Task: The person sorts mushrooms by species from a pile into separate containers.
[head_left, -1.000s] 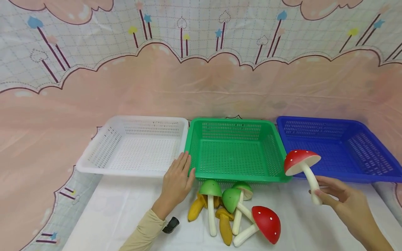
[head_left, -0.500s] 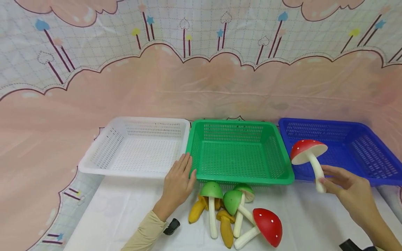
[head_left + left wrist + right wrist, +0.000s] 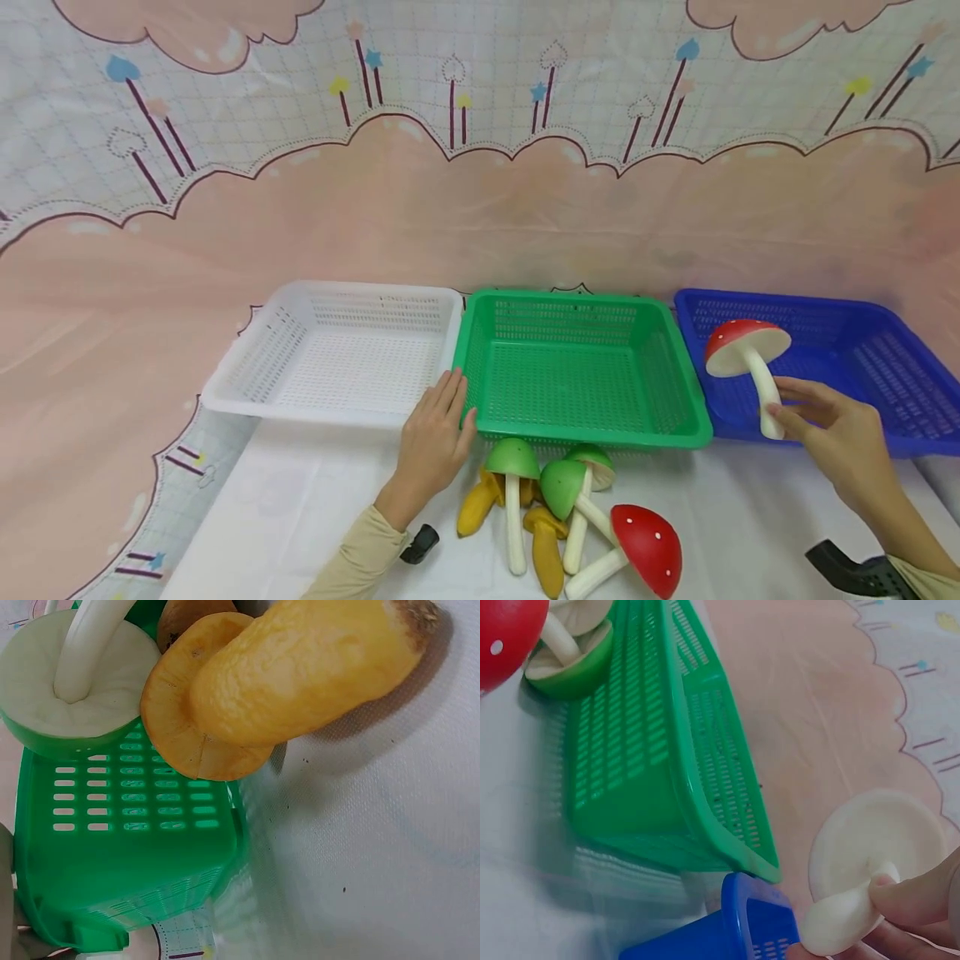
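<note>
R grip [image 3: 840,433] pinches red mushroom [image 3: 756,367] low on stem [image 3: 767,392], cap [image 3: 731,336] up nr blue bin [image 3: 832,358], prob. keeping cap clear. L grip [image 3: 435,433] flat, fingers [image 3: 447,392] straight at green bin [image 3: 558,375], maybe bracing it.

blue basket [image 3: 870,367]: open from above; near rim a low barrier beside the right hand [image 3: 843,437] and its red-capped mushroom [image 3: 765,387]. green basket [image 3: 558,379] open on top too, but mushroom heap [image 3: 564,490] crowds its near side. left hand [image 3: 437,437] blocks near end of seam with white basket [image 3: 360,358]. free lane: cloth [image 3: 738,517] between heap and right forearm [image 3: 892,517]. curtain [image 3: 525,242] bars the rear.
</note>
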Available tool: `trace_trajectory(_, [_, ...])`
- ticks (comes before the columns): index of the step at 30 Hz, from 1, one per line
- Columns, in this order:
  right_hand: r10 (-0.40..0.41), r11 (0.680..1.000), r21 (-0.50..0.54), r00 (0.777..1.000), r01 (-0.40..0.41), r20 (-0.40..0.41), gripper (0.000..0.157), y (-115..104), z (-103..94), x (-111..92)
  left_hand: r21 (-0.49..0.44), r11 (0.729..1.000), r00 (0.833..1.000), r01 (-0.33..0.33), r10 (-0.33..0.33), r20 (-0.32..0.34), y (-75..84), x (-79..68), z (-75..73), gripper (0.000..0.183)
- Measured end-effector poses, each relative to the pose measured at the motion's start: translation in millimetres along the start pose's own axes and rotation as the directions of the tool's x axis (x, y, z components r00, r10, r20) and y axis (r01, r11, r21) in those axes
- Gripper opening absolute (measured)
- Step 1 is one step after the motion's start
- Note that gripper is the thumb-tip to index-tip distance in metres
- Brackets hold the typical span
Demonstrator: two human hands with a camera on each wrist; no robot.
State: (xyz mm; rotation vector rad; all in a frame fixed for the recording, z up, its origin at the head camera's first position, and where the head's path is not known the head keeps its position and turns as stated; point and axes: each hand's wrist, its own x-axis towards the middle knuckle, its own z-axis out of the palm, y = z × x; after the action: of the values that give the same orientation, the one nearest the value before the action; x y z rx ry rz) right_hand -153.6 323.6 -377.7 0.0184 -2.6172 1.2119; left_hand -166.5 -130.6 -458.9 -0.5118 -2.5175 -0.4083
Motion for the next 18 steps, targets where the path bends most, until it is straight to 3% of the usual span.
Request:
trace_trajectory(14, [0.070, 0.998, 0.002, 0.997, -0.070, 0.014, 0.049, 23, 10.4, 39, 0.010, 1.000, 0.999, -0.013, 0.013, -0.032, 1.8, 6.5, 6.9, 0.047])
trace_trajectory(18, [0.057, 0.997, -0.056, 0.998, -0.056, 0.018, 0.045, 29, 17.0, 49, 0.020, 1.000, 0.999, -0.018, 0.019, -0.039, -0.2, 6.4, 7.1, 0.047])
